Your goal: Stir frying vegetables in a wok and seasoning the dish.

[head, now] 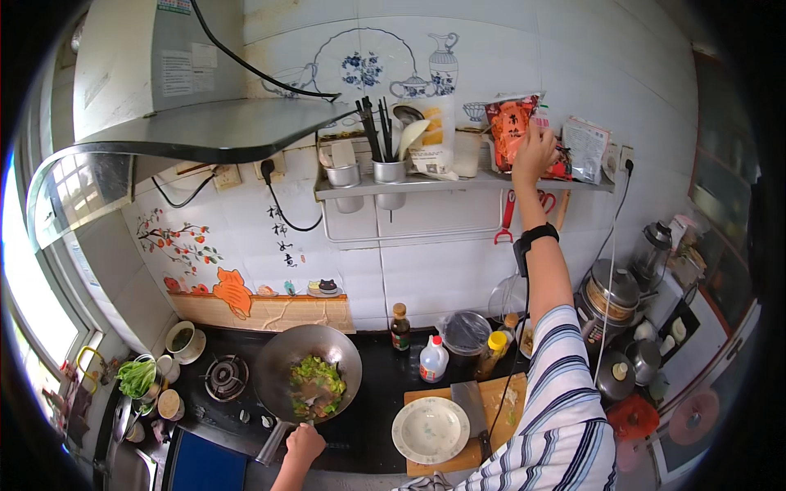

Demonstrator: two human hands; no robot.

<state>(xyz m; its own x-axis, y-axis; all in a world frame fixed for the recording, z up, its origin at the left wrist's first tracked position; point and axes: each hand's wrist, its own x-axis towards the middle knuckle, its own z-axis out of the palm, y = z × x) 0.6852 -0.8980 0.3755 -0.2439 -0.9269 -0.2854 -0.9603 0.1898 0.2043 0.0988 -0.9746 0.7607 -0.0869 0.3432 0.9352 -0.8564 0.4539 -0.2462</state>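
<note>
A steel wok point(270, 368) sits on the stove at the lower middle, with chopped green vegetables and small brown pieces point(317, 385) in it. My left hand point(306, 443) is closed at the wok's near rim, around what looks like the handle of a cooking utensil; its head is hard to make out among the food. Beside that hand, the wok's own metal handle point(273, 443) points toward me. My right hand point(536, 154) is raised to the wall shelf point(460, 186), against an orange-red food packet point(508, 132). Its fingertips are partly hidden, so its grip is unclear.
A patterned white bowl point(430, 429) and a cleaver point(471, 405) rest on a wooden cutting board point(417, 399). Bottles, including a soy-sauce-like bottle point(400, 328), stand behind. The range hood point(209, 126) juts out upper left. A second burner point(226, 377) lies left of the wok.
</note>
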